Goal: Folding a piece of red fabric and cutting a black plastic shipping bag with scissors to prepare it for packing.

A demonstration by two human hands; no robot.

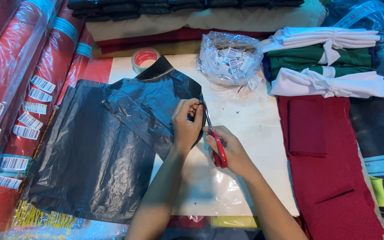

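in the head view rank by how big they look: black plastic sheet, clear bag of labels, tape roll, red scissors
1. black plastic sheet
2. clear bag of labels
3. red scissors and tape roll: too alike to rank, since the scissors lie nearer the camera and are partly hidden by the right hand.

Red plastic-wrapped rolls [10, 89] lay at left, bearing white barcode labels [35, 95]. A clear bag [230, 55] of white tags [234, 60] sat top centre.
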